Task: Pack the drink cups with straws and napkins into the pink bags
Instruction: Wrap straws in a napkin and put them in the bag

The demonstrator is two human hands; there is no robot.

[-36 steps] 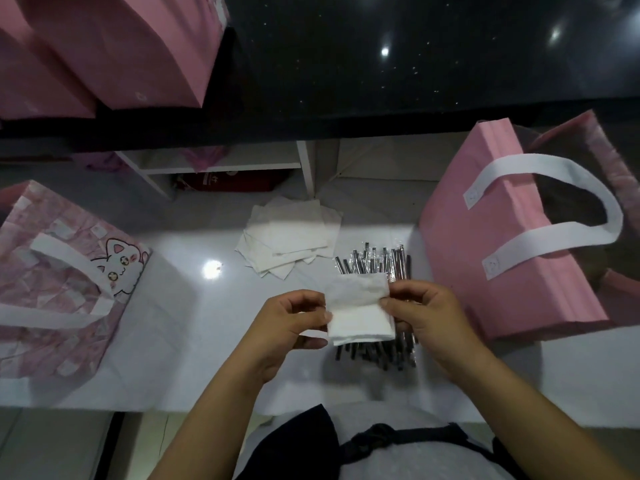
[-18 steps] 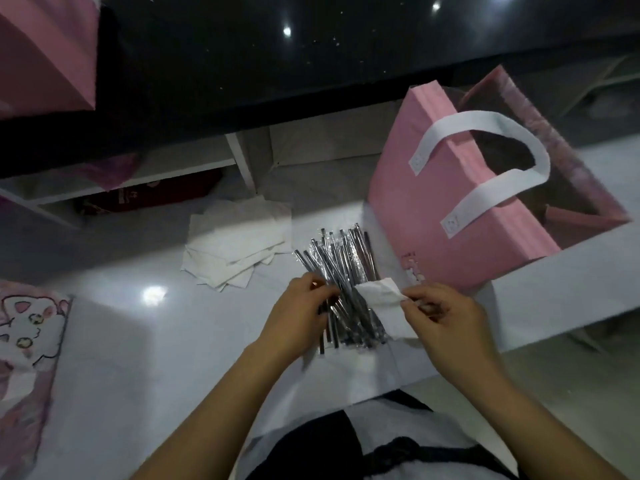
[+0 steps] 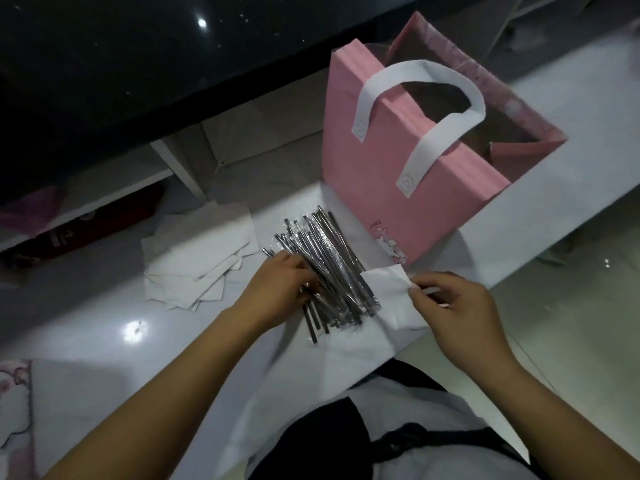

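R hand, 4 o'clock, pinches a folded napkin. L hand curls into the straws; can't tell if one's gripped. Step: pairing straw w/ napkin. Next, prob.: single out one straw, drop both into the pink bag, 1 o'clock.

Under the fingers of the left hand: straws, silvery and glossy, sleeved in clear, crinkly plastic film. Pinched in the fingers of the right hand: napkin, soft matt white paper, lightly creased. Beyond the right fingers: pink bag, matt and smooth-faced, with flat matt white handle. Left of the left fingers: napkin stack, same dull paper. Beneath all fingers: counter, glossy white, bright with reflected light spots.
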